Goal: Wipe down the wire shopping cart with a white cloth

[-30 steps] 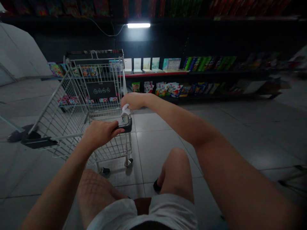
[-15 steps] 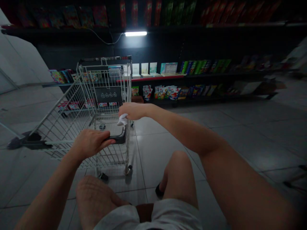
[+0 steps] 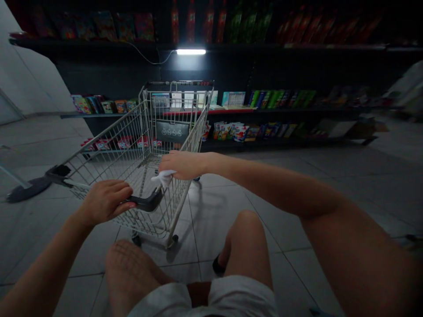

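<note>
So I'm looking down at two bare knees point(image 3: 246, 233) and pale shorts point(image 3: 244, 286), with a shopping cart point(image 3: 150, 222) on the tiles point(image 3: 228, 246) just past them. The left hand point(image 3: 109, 198) is wrapped around the dark handle point(image 3: 148, 202), thumb tucked underneath. The right hand point(image 3: 181, 165) has its fingers curled around a white cloth point(image 3: 163, 177) (well, looks like cloth), right by the cart's right top rail; can't tell if it's pressing on the rail. Off left there's a round dark base point(image 3: 29, 189) with a pole. Behind the cart: dark shelves point(image 3: 224, 66) with snack bags point(image 3: 231, 130) low down, a lit tube point(image 3: 191, 52), and red bottles point(image 3: 209, 21) up top.
</note>
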